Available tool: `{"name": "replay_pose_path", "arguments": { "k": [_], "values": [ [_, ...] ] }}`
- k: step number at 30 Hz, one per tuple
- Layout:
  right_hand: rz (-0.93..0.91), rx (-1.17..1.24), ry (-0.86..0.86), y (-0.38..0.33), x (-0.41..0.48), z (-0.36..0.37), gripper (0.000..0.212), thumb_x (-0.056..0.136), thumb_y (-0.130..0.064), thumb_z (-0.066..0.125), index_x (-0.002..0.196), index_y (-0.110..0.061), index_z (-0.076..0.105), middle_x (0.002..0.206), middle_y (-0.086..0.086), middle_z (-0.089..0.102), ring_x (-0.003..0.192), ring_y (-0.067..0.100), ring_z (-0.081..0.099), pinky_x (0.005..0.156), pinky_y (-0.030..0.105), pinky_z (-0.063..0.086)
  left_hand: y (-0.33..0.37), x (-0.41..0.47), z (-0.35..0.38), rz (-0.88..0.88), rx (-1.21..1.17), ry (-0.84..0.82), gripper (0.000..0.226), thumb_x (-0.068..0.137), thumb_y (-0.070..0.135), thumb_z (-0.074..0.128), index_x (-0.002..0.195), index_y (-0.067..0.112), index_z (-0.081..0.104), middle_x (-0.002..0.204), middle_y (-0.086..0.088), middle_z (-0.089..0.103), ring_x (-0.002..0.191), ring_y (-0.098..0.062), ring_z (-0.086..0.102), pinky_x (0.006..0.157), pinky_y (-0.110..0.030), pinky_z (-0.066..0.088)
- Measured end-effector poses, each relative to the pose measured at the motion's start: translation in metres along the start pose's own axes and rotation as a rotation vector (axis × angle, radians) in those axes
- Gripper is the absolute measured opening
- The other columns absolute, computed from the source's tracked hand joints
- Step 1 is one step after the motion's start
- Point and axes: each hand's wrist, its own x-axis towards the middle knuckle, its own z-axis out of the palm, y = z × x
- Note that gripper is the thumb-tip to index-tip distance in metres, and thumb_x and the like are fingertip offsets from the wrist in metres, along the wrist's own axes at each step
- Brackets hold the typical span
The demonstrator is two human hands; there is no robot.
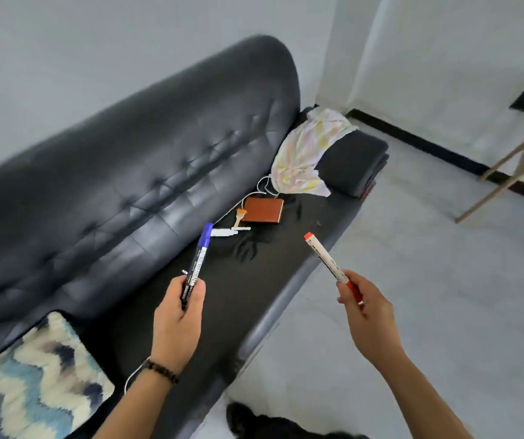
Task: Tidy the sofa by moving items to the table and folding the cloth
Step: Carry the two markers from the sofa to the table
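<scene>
- Currently, the left hand (176,318) is clamped around the lower barrel of a blue marker (203,253). The marker's long axis points up and away from the person, cap end farthest out.
- The right hand (365,308) pinches the red end of a red-and-white marker (325,256). Its axis slants up and to the left, so the two marker tips lean toward each other without touching.
- The left hand is above the seat of the dark sofa (127,172); the right hand is out past the seat's front edge, above the floor.
- The surface that is to receive the items is not in view, so its direction from either hand cannot be determined.
- Both hands are occupied. In my judgement, the markers must be set down before anything else is picked up.
- Items left on the seat lie ahead of the hands, well apart from them: a brown wallet (263,210), a small brush (240,217) just beside it, a white cable (256,190) and a white object (226,231) too blurred to identify.
- The cloth (302,153) lies crumpled and unfolded at the far end of the seat, beyond the wallet.
- The left hand is in line with this row of items.
</scene>
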Motion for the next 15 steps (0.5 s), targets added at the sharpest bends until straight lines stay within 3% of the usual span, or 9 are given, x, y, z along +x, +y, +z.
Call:
{"name": "replay_pose_path", "arguments": {
  "k": [5, 7, 9, 12, 15],
  "values": [
    [0.076, 0.091, 0.25, 0.064, -0.037, -0.12, 0.022, 0.1, -0.026, 0.053, 0.111, -0.045, 0.056, 0.091, -0.007, 0.067, 0.087, 0.018, 0.066, 0.073, 0.035, 0.053, 0.083, -0.05, 0.096, 0.172, 0.013, -0.105, 0.014, 0.097, 0.038, 0.049, 0.085, 0.034, 0.054, 0.066, 0.002, 0.05, 0.062, -0.03, 0.054, 0.058, -0.037, 0.045],
    [0.138, 0.141, 0.329, 0.099, -0.058, -0.172, 0.024, 0.099, -0.025, 0.055, 0.107, -0.048, 0.055, 0.091, -0.007, 0.068, 0.086, 0.012, 0.065, 0.073, 0.034, 0.053, 0.11, -0.082, 0.147, 0.221, 0.01, -0.149, 0.012, 0.094, 0.042, 0.047, 0.086, 0.036, 0.053, 0.077, 0.003, 0.055, 0.069, -0.036, 0.059, 0.059, -0.034, 0.045],
    [0.2, 0.189, 0.405, 0.132, -0.078, -0.224, 0.024, 0.099, -0.026, 0.056, 0.105, -0.049, 0.056, 0.09, -0.01, 0.07, 0.083, 0.005, 0.064, 0.073, 0.033, 0.052, 0.136, -0.113, 0.201, 0.242, -0.016, -0.199, 0.011, 0.094, 0.044, 0.047, 0.085, 0.04, 0.053, 0.074, 0.007, 0.056, 0.07, -0.036, 0.059, 0.061, -0.032, 0.045],
    [0.282, 0.299, 0.553, 0.182, -0.1, -0.297, 0.02, 0.096, -0.024, 0.061, 0.105, -0.041, 0.059, 0.089, -0.011, 0.071, 0.086, 0.004, 0.067, 0.079, 0.04, 0.055, 0.173, -0.158, 0.28, 0.273, -0.065, -0.297, 0.011, 0.094, 0.04, 0.049, 0.086, 0.035, 0.055, 0.066, 0.004, 0.054, 0.065, -0.035, 0.053, 0.053, -0.019, 0.043],
    [0.33, 0.398, 0.697, 0.217, -0.113, -0.362, 0.021, 0.094, -0.021, 0.065, 0.105, -0.037, 0.056, 0.092, -0.017, 0.071, 0.09, 0.013, 0.07, 0.082, 0.047, 0.057, 0.213, -0.197, 0.349, 0.341, -0.07, -0.422, 0.018, 0.094, 0.04, 0.048, 0.089, 0.025, 0.055, 0.066, -0.008, 0.05, 0.063, -0.033, 0.051, 0.051, -0.022, 0.042]
  ]
}}
